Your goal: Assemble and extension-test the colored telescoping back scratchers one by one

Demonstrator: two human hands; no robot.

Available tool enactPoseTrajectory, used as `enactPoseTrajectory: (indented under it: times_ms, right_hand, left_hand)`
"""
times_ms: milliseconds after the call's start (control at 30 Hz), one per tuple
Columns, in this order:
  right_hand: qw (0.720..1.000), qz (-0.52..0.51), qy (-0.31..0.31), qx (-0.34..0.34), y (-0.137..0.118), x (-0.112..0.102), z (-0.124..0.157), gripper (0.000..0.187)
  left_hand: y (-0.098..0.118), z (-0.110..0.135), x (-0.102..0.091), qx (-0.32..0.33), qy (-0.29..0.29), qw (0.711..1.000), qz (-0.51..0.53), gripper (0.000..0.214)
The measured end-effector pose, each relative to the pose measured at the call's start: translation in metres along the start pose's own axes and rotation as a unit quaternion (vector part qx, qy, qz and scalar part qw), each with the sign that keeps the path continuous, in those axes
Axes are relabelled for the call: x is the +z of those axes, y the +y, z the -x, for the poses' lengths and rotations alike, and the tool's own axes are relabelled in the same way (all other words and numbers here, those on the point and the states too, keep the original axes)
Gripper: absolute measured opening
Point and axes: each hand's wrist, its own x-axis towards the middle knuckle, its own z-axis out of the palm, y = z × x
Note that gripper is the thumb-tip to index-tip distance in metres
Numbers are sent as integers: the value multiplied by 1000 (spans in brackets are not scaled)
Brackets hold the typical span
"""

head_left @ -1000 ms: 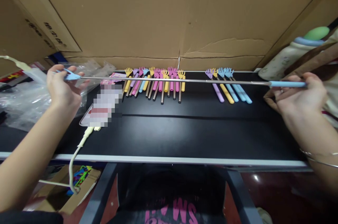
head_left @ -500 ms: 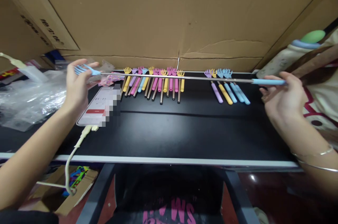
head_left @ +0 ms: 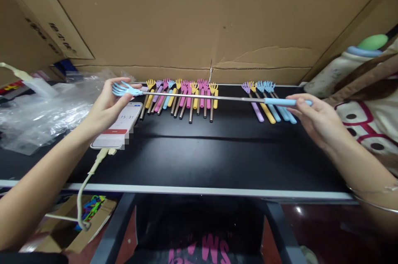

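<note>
1. My left hand pinched the claw end of a blue back scratcher between thumb and fingers, above the phone.
2. My right hand closed its fingers round the handle at the right.
3. The rod hung drawn out and level over the black table, crossing the far row of scratchers.
4. I judged I was working its length; sliding it called for both ends kept in line.

The phone screen reads "15:31"; the box print is illegible.
</note>
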Motion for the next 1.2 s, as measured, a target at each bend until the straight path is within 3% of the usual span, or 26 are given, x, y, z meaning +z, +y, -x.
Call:
enactPoseTrajectory:
  times_ms: [133, 267, 433, 667, 900, 1067, 1200]
  right_hand:
    - [996, 39, -83, -4, -6, 8, 5, 52]
    - [986, 57, -154, -8, -17, 23, 12, 53]
    - [988, 41, -149, -2, -20, 28, 16, 52]
    - [985, 71, -159, 2, -14, 33, 20, 49]
    - [968, 126, -217, -18, -16, 51, 33, 43]
    - [956, 174, -223, -76, -26, 64, 35, 38]
    - [930, 252, -210, -166, -30, 63, 26, 34]
  left_hand:
    - [23, 4, 7, -12, -50, 982, -181, 49]
    - [44, 4, 22, 19, -97, 967, -235, 45]
    - [47, 3, 31, 15, -102, 958, -266, 44]
    - [50, 4, 39, 67, -93, 956, -268, 39]
    - [67, 4, 66, 90, -129, 953, -260, 32]
    - [73, 8, 79, 83, -156, 938, -298, 32]
    - [72, 7, 75, 125, -129, 922, -343, 34]
